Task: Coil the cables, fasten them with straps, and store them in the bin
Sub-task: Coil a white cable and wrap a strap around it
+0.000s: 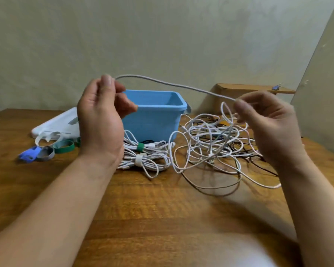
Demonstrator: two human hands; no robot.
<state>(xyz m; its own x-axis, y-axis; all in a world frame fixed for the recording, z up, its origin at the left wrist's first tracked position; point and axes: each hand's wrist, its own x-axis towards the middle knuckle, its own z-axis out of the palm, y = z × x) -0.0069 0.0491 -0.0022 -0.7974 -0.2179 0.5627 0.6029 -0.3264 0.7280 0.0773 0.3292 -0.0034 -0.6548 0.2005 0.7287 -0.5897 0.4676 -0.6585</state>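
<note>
Left hand (101, 120) & right hand (268, 120) each pinch the white cable (174, 85), stretched taut above the blue bin (154, 120) near the bench's back edge, prob. to free it from the tangle (210, 143) for coiling.

A plain, pale greenish wall (162, 35) in soft, even light rises behind the far edge of a brown wood-grain surface (162, 209), with a paler angled panel (326, 83) at the right and, blurred beyond the far right corner, perhaps a low wooden shelf (245, 89).
</note>
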